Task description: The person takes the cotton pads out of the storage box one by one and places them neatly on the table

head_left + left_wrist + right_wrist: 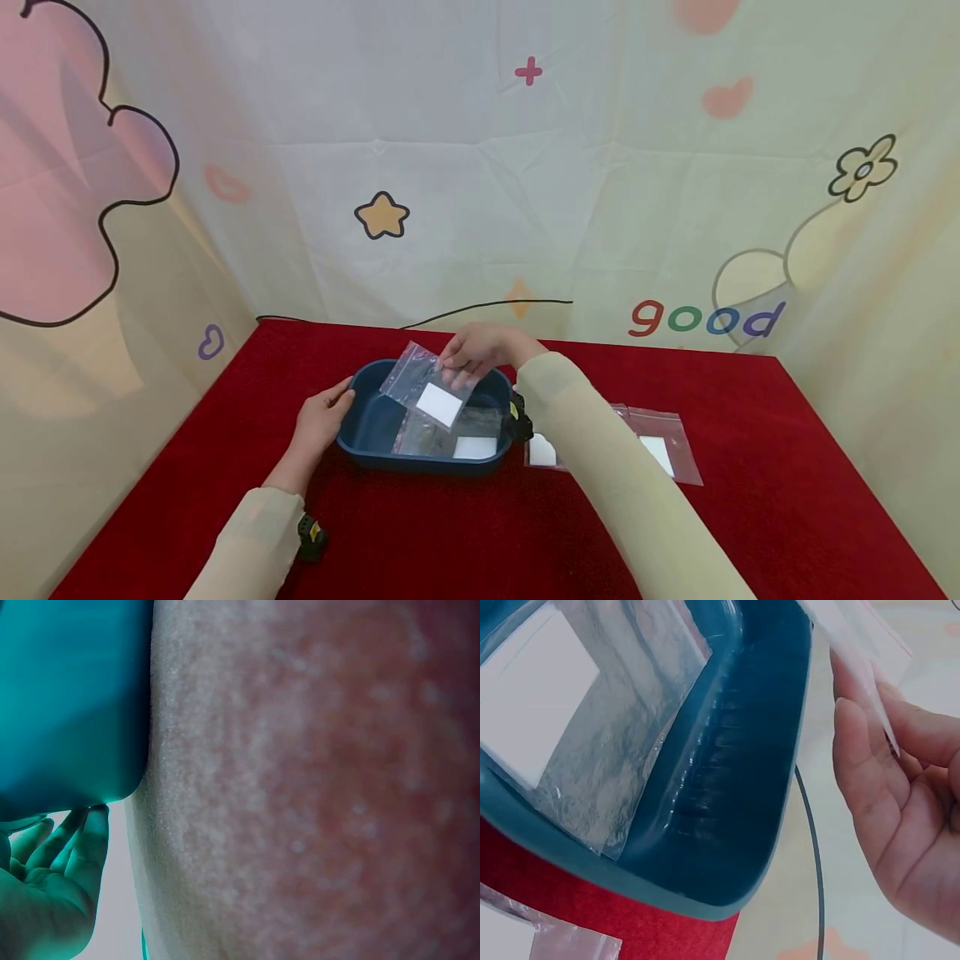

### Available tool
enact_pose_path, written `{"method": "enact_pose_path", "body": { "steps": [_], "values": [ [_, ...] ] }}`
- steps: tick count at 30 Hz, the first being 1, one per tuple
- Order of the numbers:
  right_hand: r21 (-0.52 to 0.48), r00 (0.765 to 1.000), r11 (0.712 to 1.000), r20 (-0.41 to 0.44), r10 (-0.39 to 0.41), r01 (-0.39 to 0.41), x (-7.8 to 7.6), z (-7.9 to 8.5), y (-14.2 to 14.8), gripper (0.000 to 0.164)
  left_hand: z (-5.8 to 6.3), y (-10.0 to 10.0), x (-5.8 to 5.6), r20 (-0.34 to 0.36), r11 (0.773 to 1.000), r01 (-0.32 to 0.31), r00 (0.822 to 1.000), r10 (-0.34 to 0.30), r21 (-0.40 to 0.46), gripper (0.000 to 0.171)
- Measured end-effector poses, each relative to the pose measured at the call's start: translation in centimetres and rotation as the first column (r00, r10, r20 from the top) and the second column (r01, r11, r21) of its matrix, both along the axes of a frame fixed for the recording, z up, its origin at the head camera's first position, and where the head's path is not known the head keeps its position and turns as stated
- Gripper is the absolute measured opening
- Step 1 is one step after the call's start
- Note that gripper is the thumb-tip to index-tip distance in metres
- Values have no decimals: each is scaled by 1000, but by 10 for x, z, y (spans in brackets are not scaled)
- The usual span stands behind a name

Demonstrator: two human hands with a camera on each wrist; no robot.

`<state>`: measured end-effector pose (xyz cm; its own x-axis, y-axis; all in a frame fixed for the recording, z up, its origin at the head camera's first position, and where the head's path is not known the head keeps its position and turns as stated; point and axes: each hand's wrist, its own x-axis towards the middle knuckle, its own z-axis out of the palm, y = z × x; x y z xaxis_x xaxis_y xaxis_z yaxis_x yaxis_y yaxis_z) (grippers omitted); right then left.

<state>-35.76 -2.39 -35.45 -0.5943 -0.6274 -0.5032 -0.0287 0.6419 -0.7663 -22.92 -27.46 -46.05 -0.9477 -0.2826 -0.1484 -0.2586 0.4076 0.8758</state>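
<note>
A blue plastic basin (367,446) stands on the red cloth. At its left end my left hand (318,425) holds the rim, with the fingertips against the outer wall in the left wrist view. Over the basin, my right hand (480,350) pinches a clear zip bag (408,375) by one corner between thumb and fingers. A white rectangle shows on that bag, which hangs tilted. Inside the basin lies another clear zip bag (611,742) with a white rectangle (475,447), flat on the bottom.
Right of the basin, more clear zip bags (678,429) with white rectangles lie on the red cloth (757,517), partly covered by my right sleeve (607,458). Behind the table hangs a printed curtain (450,275). A thin dark cable (814,847) shows beside the basin.
</note>
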Motion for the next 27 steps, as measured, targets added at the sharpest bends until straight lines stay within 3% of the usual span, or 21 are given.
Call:
{"method": "enact_pose_path", "body": {
  "steps": [12, 27],
  "values": [
    [-73, 1000, 997, -7, -11, 11, 5, 4, 17, 28, 1, 0, 0, 6, 1000, -4, 1000, 4, 10, 50],
    [-145, 995, 986, -51, -88, 80, 11, -9, 50, 32, 1, -1, 0, -19, 1000, 3, 1000, -4, -20, 49]
  ]
}}
